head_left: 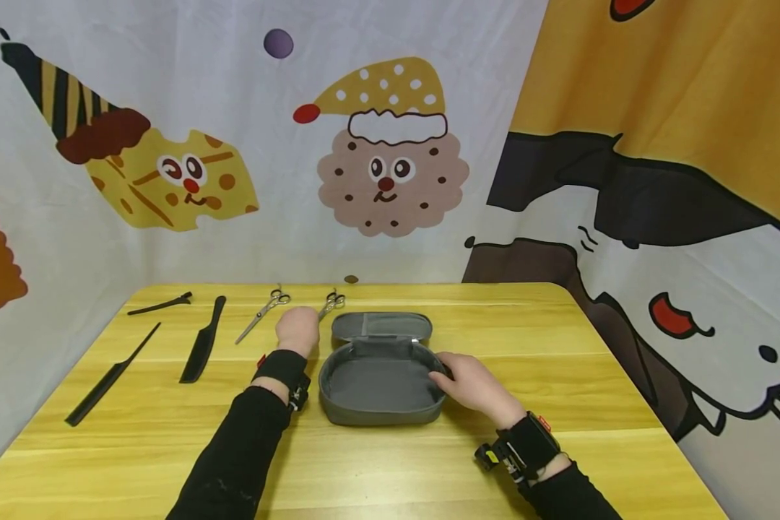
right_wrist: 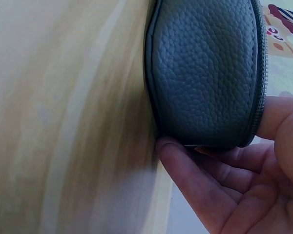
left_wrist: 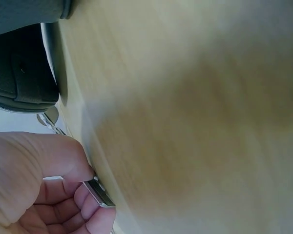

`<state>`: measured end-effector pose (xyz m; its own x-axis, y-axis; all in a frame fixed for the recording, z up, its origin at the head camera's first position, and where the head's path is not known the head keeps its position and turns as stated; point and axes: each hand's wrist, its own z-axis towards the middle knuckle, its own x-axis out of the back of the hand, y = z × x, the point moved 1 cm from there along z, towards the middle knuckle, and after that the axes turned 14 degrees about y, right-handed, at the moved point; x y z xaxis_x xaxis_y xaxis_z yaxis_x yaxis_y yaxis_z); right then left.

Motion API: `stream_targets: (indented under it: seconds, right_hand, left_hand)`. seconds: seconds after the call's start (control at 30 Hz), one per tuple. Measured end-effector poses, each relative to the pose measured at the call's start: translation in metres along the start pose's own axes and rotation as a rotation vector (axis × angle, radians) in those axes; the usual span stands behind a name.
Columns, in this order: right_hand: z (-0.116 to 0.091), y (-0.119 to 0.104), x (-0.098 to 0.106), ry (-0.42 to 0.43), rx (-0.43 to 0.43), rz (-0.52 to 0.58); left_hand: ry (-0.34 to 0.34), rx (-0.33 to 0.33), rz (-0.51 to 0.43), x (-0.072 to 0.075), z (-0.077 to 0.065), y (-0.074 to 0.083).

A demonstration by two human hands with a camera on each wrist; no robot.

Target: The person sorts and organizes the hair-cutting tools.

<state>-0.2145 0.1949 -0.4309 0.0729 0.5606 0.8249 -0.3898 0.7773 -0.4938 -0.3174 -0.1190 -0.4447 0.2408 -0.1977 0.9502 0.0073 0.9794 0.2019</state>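
Observation:
A grey zippered case (head_left: 380,417) stands with its lid folded back on the table, its inside bare. My right hand (head_left: 474,383) grips its right side, thumb over the rim; in the right wrist view the fingers lie along the pebbled outer wall (right_wrist: 205,78). Left of the case, my left hand (head_left: 297,331) pinches a pair of silver scissors (head_left: 331,302). Their finger rings point to the back, and the hand hides the blades from the head view. From the left wrist, a metal blade (left_wrist: 100,193) shows between thumb and curled fingers.
Another pair of scissors (head_left: 263,315) lies left of my left hand. Farther left are a wide black comb (head_left: 200,350), a black tail comb (head_left: 110,386) and a black hair clip (head_left: 162,304). A printed cloth (head_left: 286,180) hangs behind the wooden table (head_left: 533,347).

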Motion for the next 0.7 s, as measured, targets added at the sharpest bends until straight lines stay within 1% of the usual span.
stream_targets:
  seconds: [0.27, 0.43, 0.53, 0.7]
  right_hand:
    - [-0.0001, -0.0016, 0.0004, 0.003, 0.003, 0.002]
    - [-0.0006, -0.0018, 0.0006, 0.005, -0.001, 0.003]
    - [-0.0010, -0.0018, 0.0006, 0.006, -0.002, 0.002]
    - [-0.0017, -0.0024, 0.0004, 0.009, -0.001, 0.001]
  left_hand:
    - [-0.012, 0.002, -0.003, 0.0018, 0.0002, -0.0031]
    - [-0.011, -0.002, -0.001, 0.0059, -0.0008, -0.0008]
    - [-0.019, -0.003, 0.002, 0.0055, -0.0004, -0.0001]
    - [-0.011, -0.002, -0.008, 0.0023, -0.0012, -0.0007]
